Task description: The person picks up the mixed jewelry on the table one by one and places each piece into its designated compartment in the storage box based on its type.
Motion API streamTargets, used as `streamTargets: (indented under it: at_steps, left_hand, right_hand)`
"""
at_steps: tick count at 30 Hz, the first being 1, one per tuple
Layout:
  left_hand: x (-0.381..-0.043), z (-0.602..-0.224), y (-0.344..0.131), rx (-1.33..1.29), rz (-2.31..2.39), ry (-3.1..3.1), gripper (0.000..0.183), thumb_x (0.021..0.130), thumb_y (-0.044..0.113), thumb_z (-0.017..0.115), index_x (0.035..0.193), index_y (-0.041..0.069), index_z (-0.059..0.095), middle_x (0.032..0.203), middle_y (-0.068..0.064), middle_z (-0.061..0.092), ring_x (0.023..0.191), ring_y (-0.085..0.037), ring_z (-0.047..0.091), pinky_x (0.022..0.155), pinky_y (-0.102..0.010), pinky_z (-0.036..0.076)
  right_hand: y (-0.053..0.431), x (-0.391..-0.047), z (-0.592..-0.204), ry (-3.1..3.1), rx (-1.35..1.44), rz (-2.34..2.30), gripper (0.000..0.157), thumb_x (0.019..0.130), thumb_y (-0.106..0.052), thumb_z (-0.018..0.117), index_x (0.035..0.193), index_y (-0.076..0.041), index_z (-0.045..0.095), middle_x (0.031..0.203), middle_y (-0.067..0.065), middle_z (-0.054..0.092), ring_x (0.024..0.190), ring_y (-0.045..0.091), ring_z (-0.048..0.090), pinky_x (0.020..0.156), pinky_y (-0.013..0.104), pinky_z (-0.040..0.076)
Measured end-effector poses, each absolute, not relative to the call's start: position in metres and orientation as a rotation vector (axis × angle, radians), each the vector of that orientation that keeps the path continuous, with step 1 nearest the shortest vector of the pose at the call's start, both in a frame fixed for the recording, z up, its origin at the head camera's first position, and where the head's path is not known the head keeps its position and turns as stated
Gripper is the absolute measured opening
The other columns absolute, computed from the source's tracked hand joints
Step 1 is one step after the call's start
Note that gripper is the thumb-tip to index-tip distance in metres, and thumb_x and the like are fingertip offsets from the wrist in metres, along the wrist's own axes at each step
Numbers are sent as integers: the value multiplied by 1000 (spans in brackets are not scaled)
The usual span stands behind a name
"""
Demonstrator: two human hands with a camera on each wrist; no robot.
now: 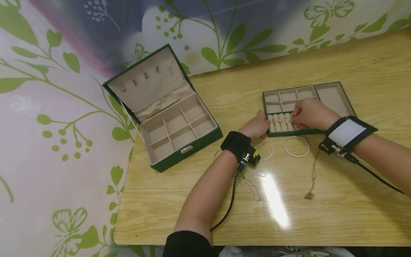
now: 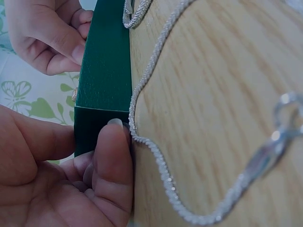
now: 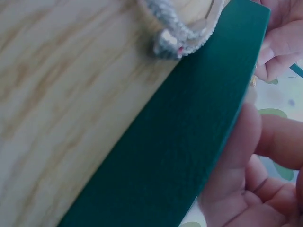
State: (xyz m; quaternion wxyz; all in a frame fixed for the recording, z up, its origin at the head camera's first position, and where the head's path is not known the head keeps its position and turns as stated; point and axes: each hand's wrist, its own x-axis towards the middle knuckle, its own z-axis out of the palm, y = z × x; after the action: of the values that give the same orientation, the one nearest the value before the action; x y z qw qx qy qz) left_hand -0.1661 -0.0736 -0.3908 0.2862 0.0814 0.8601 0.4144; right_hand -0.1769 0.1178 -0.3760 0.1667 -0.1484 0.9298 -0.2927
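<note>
A green jewelry tray [image 1: 269, 134] with beige compartments lies on the table. My left hand [image 1: 255, 125] grips its front left corner, thumb and fingers on either side of the wall in the left wrist view. My right hand [image 1: 311, 113] is over the ring rolls [image 1: 280, 126], fingers curled and tips down at a roll; whether they pinch something I cannot tell. Several gold rings [image 1: 280, 120] sit between the rolls to its left. In front of the tray lie a silver bangle [image 1: 297, 155] and a silver chain [image 2: 163, 172] with a clasp.
To the left stands an open green jewelry box [image 1: 189, 155] with beige compartments, its lid [image 1: 141, 64] raised and fitted with hooks. Thin chains [image 1: 253, 185] lie by my left forearm. A gold necklace with a pendant [image 1: 309, 195] lies below my right wrist. Cables trail from both wrists.
</note>
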Motion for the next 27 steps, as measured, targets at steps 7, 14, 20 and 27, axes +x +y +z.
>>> streamTargets:
  at_steps: [7, 14, 20, 27]
  left_hand:
    - [-166, -389, -73, 228, 1104, 2296, 17, 105, 19, 31, 108, 3, 35, 63, -5, 45, 54, -16, 44, 55, -20, 33]
    - [-166, -387, -73, 235, 1093, 2297, 21, 105, 19, 30, 114, 0, 35, 63, -5, 44, 55, -17, 43, 55, -21, 32]
    - [-167, -386, -74, 245, 1084, 2311, 24, 105, 18, 30, 117, -2, 35, 64, -6, 45, 56, -16, 44, 56, -20, 33]
    - [-168, -389, -72, 238, 1103, 2286, 28, 104, 17, 31, 122, -5, 33, 70, -7, 43, 57, -16, 46, 58, -20, 35]
  right_hand:
    - [120, -180, -378, 2608, -426, -870, 13, 88, -7, 63, 78, 1, 58, 62, 5, 59, 56, 17, 55, 51, 31, 40]
    - [119, -181, -378, 2618, -426, -882, 17, 86, -4, 65, 71, 0, 58, 56, 2, 56, 53, 14, 55, 51, 29, 43]
    - [114, -179, -377, 2655, -419, -873, 15, 86, -2, 65, 74, 3, 59, 57, 3, 56, 52, 13, 54, 50, 27, 44]
    - [113, -176, -376, 2701, -453, -807, 14, 86, -3, 63, 75, 4, 61, 56, 3, 56, 51, 14, 54, 50, 27, 42]
